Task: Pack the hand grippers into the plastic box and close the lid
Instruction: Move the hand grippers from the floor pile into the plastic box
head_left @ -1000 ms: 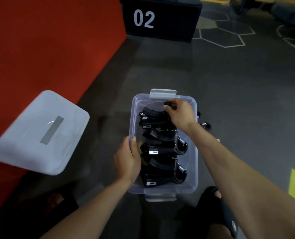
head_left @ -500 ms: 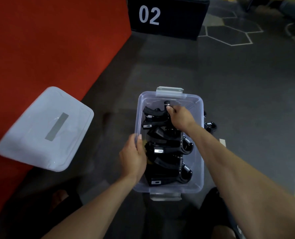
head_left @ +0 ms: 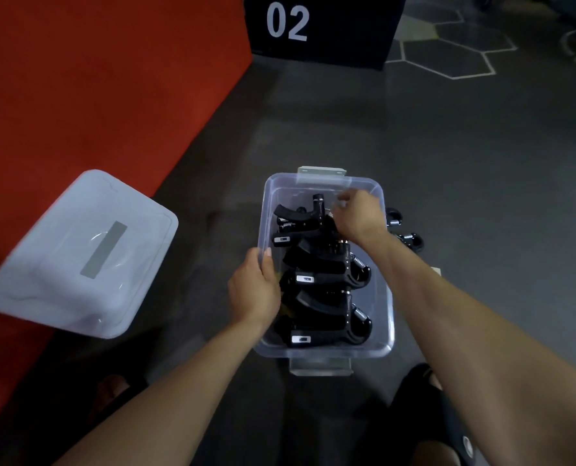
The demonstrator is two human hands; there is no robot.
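My left hand (head_left: 254, 290) clamps the left wall of the clear plastic box (head_left: 386, 317) on the floor; my right hand (head_left: 359, 215) pinches the farthest black hand gripper (head_left: 305, 223) there (long axis crosswise). Two loose black grippers (head_left: 406, 233) lie just right, nearer my right hand.
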